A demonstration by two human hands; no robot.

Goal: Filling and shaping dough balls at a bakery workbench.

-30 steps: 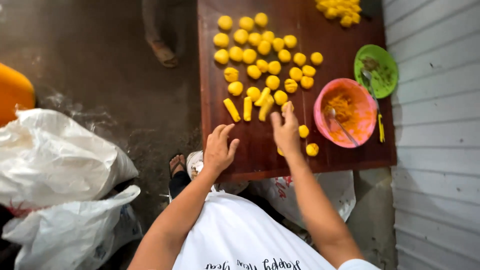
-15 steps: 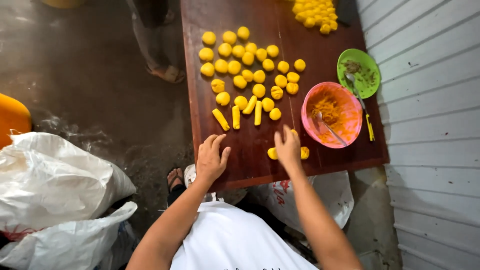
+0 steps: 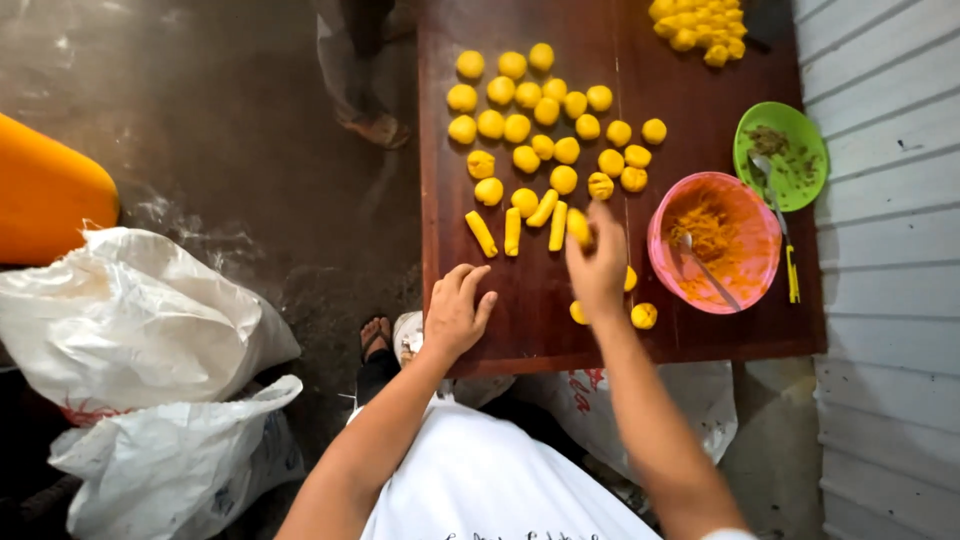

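Observation:
My right hand [image 3: 598,262] holds a yellow dough stick [image 3: 579,228] over the dark wooden table [image 3: 520,290], beside three other yellow sticks [image 3: 512,231] laid in a row. My left hand [image 3: 457,310] rests flat on the table near its front edge, fingers apart, holding nothing. Several round yellow dough balls [image 3: 545,125] lie in a cluster beyond the sticks. Two more balls [image 3: 643,316] sit near my right wrist. A pink bowl [image 3: 752,282] with orange filling and a spoon stands to the right of my right hand.
A green plate [image 3: 806,172] with a spoon sits at the back right, and a pile of yellow balls [image 3: 698,25] at the far edge. White sacks [image 3: 130,330] lie on the floor to the left. Another person's foot [image 3: 375,128] stands beside the table.
My right hand lifted from the balls near the front edge and moved forward to the row of sticks, now gripping a yellow stick. My left hand stayed near the table's front edge.

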